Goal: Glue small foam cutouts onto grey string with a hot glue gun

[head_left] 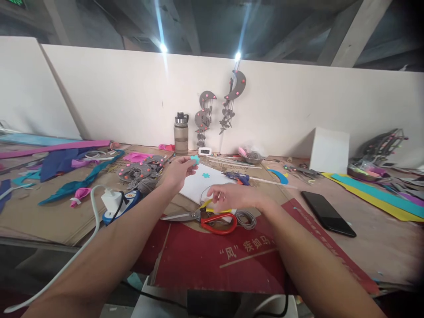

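My left hand pinches a small teal flower-shaped piece above the white sheet. Another teal flower lies flat on that sheet. My right hand hovers over the handles of the scissors, its fingers curled loosely and apart, with nothing visible in them. The scissors have red handles and point left on the red cardboard. Beside them is a coil of grey wire. A blue glue gun rests behind my right hand.
On the left are a power strip, grey yarn pieces and blue and pink fabric. A water bottle stands at the back near a small white clock. To the right lie a phone and teal and yellow strips.
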`<state>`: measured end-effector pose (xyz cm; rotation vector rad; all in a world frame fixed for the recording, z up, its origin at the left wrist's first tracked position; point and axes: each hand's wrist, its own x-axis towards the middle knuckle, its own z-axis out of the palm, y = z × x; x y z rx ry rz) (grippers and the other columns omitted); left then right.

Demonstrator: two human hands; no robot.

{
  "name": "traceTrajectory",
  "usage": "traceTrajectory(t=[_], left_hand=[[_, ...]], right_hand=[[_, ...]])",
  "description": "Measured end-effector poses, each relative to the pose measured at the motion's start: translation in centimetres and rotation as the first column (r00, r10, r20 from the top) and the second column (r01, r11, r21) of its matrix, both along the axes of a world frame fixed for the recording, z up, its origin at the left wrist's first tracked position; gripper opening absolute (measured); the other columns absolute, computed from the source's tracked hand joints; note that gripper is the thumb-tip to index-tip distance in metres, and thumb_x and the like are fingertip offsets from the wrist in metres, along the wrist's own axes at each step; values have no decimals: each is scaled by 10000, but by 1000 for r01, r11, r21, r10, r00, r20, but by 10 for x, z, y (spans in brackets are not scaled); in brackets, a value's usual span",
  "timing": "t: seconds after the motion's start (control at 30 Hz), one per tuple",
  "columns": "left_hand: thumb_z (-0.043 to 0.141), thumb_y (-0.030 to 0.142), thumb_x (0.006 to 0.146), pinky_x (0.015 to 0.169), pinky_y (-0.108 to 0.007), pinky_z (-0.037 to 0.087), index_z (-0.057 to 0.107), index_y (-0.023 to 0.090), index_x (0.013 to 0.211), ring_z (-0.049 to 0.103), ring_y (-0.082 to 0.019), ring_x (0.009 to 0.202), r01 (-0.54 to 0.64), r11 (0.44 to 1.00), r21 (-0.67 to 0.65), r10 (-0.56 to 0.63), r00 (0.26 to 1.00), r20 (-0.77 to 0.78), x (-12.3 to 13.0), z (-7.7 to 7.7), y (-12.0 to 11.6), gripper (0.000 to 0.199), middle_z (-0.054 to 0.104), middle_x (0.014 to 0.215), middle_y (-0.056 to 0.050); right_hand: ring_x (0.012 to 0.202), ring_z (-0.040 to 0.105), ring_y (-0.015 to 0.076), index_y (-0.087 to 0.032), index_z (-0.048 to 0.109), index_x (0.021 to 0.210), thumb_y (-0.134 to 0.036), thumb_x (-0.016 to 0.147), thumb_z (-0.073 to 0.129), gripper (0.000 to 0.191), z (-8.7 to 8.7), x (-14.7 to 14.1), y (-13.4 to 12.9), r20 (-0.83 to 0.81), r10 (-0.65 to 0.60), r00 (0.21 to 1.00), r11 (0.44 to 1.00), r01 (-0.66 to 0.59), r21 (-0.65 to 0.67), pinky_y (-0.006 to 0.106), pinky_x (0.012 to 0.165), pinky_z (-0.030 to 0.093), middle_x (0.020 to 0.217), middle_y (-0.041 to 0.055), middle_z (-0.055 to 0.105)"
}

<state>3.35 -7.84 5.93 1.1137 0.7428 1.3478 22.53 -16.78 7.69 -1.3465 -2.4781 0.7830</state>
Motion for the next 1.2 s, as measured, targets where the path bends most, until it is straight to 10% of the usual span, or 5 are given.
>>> traceTrajectory(t=[0.27,0.67,1.0,1.2], left_hand=[[788,280,583,577,-218,436,593,148,691,598,-104,629,3,1000,7,-3,1000,22,-6,-1,6,260,620,663,-7],[749,237,620,529,-198,415,591,142,686,583,-97,605,-86,989,118,76,994,80,-11,26,-10,196,587,636,4],[737,227,659,533,-204,419,599,143,703,566,-86,587,2,978,208,-10,999,37,-2,31,-29,167,579,648,3],[732,220,660,521,-199,419,579,148,682,565,-87,576,0,974,228,-12,999,50,-1,30,-28,171,560,622,12]], right_hand=[[817,563,195,-256,578,1190,-233,637,717,571,-5,-19,-20,351,45,935,972,-123,203,233,574,320,918,47,628],[656,538,147,-255,528,1160,-271,704,607,463,13,-19,-27,167,-143,976,945,85,316,230,565,310,755,-2,646],[664,544,176,-198,551,1068,-311,736,584,352,-17,-62,-44,178,-235,956,901,145,409,269,577,288,789,54,651],[646,548,146,-227,596,968,-300,771,576,211,-7,-47,-33,-10,-253,967,888,237,393,252,590,331,774,22,654]])
